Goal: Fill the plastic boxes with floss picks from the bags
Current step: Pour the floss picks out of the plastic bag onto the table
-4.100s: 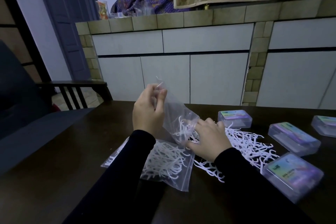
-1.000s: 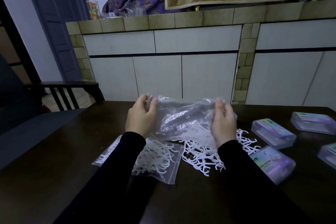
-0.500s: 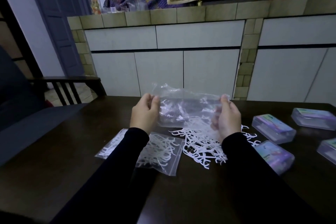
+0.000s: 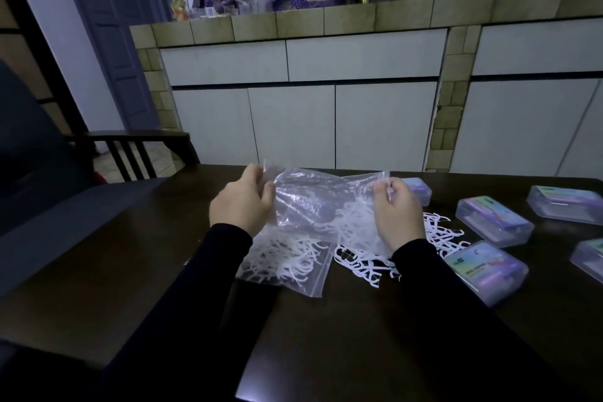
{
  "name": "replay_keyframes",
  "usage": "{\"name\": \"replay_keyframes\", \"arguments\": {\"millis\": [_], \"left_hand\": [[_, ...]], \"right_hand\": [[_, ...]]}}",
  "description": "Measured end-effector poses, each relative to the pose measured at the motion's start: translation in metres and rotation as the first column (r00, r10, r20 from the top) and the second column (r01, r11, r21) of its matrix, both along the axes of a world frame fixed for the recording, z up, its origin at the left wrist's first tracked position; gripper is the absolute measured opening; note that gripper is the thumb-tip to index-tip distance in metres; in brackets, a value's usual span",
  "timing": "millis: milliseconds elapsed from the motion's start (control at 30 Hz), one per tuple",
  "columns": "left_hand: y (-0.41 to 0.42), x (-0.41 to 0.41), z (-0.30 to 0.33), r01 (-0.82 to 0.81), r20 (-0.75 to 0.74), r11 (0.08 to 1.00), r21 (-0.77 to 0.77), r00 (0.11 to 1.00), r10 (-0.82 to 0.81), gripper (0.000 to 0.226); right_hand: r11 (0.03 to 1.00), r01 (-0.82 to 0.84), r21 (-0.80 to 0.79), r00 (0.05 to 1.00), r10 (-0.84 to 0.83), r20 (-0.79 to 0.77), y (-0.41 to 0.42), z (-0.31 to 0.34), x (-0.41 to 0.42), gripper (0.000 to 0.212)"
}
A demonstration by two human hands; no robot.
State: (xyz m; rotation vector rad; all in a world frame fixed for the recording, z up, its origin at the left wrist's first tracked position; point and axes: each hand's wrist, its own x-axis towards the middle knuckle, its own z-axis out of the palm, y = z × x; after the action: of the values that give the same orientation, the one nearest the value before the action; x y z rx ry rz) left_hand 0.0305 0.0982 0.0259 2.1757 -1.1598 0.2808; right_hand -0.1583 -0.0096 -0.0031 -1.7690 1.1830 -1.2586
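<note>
My left hand (image 4: 243, 206) and my right hand (image 4: 398, 214) each pinch one top corner of a clear plastic bag (image 4: 319, 202), holding it stretched above the dark table (image 4: 163, 271). The bag looks nearly empty. Under it lies a loose pile of white floss picks (image 4: 365, 266). A second clear bag (image 4: 287, 263), still holding picks, lies flat below my left hand. Several closed plastic boxes with coloured labels sit to the right, such as one near (image 4: 486, 271) and one further back (image 4: 492, 220).
A dark chair (image 4: 39, 179) with a wooden armrest stands at the table's left side. Behind the table runs a tiled counter (image 4: 326, 23) with white cabinet doors, with fabrics and glasses on top.
Earlier my left hand held the bag up while my right hand lay on the picks. Since then both hands took the bag's corners and spread it out; the pile of picks lies below it.
</note>
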Motion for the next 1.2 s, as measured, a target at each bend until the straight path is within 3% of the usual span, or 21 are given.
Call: {"name": "replay_keyframes", "arguments": {"millis": [133, 233, 333, 433, 500, 600, 667, 733, 800, 867, 967, 1100, 1200], "left_hand": [[0.031, 0.002, 0.006, 0.055, -0.125, 0.995, 0.081, 0.991, -0.045, 0.05], [0.048, -0.002, 0.013, 0.018, -0.047, 0.969, 0.246, 0.999, -0.007, 0.027], [0.061, -0.004, 0.016, 0.03, -0.063, 0.898, 0.44, 0.998, -0.002, 0.019], [0.066, -0.003, 0.008, 0.18, -0.185, 0.771, 0.611, 0.979, -0.081, 0.018], [0.067, -0.003, 0.002, 0.251, -0.237, 0.668, 0.7, 0.965, -0.114, 0.03], [0.067, 0.002, -0.004, 0.31, -0.288, 0.598, 0.739, 0.948, -0.136, 0.029], [0.066, 0.008, -0.008, 0.31, -0.3, 0.646, 0.698, 0.945, -0.128, 0.026], [0.064, 0.013, -0.012, 0.271, -0.277, 0.717, 0.642, 0.954, -0.113, 0.024], [0.062, 0.019, -0.015, 0.219, -0.246, 0.792, 0.569, 0.965, -0.089, 0.023], [0.059, 0.024, -0.017, 0.127, -0.196, 0.846, 0.518, 0.98, -0.027, 0.025], [0.055, 0.031, -0.022, 0.003, -0.121, 0.877, 0.48, 0.991, 0.064, 0.022], [0.054, 0.021, -0.023, -0.181, 0.174, 0.899, 0.399, 0.977, 0.119, 0.03], [0.05, 0.003, -0.025, -0.154, 0.303, 0.944, 0.292, 0.951, 0.062, 0.04]], "right_hand": [[0.974, -0.207, 0.094, 0.978, 0.202, 0.056, 0.028, 0.008, -0.006, 0.012], [0.922, -0.328, 0.204, 0.926, 0.357, -0.124, 0.041, 0.008, -0.013, 0.006], [0.811, -0.423, 0.404, 0.768, 0.558, -0.315, 0.054, 0.011, -0.024, 0.016], [0.849, -0.339, 0.405, 0.567, 0.528, -0.633, 0.064, 0.014, -0.03, 0.014], [0.869, -0.304, 0.39, 0.463, 0.493, -0.737, 0.069, 0.015, -0.031, 0.013], [0.897, -0.323, 0.302, 0.441, 0.424, -0.791, 0.079, 0.018, -0.033, 0.032], [0.884, -0.423, 0.198, 0.497, 0.409, -0.765, 0.086, 0.02, -0.029, 0.025], [0.838, -0.502, 0.213, 0.521, 0.49, -0.699, 0.094, 0.02, -0.022, 0.013], [0.807, -0.53, 0.262, 0.489, 0.543, -0.683, 0.1, 0.016, -0.012, 0.022], [0.827, -0.522, 0.209, 0.476, 0.486, -0.733, 0.101, 0.007, 0.002, 0.028], [0.862, -0.5, 0.078, 0.54, 0.381, -0.751, 0.1, -0.008, 0.023, 0.027], [0.883, -0.463, -0.083, 0.571, 0.225, -0.79, 0.1, -0.019, 0.043, 0.029], [0.849, -0.492, -0.192, 0.573, 0.15, -0.806, 0.103, -0.022, 0.054, 0.028]]}}
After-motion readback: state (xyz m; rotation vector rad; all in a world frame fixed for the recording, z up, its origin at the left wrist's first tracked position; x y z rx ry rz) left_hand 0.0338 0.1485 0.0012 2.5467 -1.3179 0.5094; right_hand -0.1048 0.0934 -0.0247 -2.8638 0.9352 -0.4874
